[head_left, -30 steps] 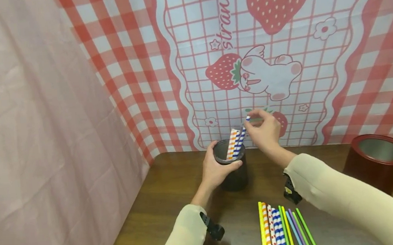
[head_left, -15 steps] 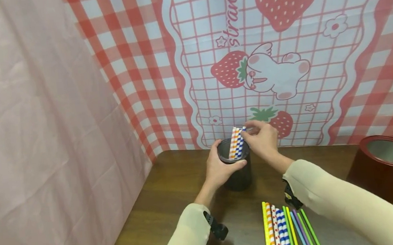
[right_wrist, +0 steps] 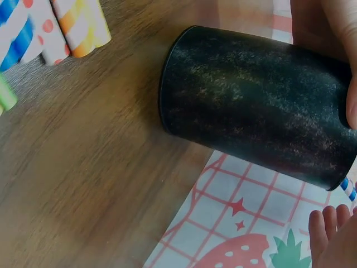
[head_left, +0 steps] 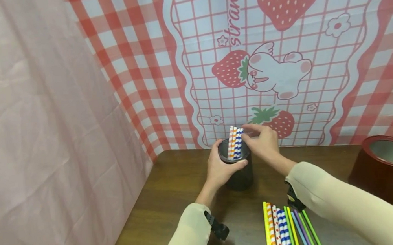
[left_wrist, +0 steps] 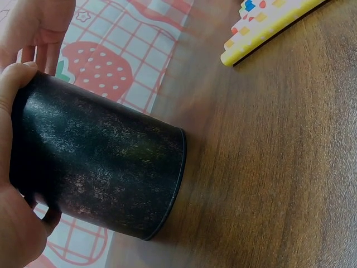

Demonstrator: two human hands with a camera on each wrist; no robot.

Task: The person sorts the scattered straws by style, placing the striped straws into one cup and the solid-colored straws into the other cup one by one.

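A black cylindrical can (head_left: 241, 178) stands on the wooden table, and my left hand (head_left: 219, 169) grips it around its upper part. Several striped paper straws stick up out of it, orange-striped ones (head_left: 233, 142) on the left and blue-striped ones on the right. At the top of a blue-striped straw (head_left: 239, 139), my right hand (head_left: 265, 142) pinches with thumb and forefinger. The right wrist view has a piece of blue-striped straw (right_wrist: 349, 190) showing past the can's rim, near the right hand's fingers. Lower straw ends are hidden inside the can.
A row of loose straws (head_left: 287, 232), plain, dotted and striped, lies on the table (head_left: 149, 217) at the front. A dark red can (head_left: 383, 179) with an open top stands at the right. A strawberry-print cloth (head_left: 277, 71) hangs behind, a pink curtain (head_left: 48, 132) at the left.
My right hand has moved down and left, lowering the blue-striped straw into the black can beside the others. The left hand keeps its grip. The view has shifted slightly.
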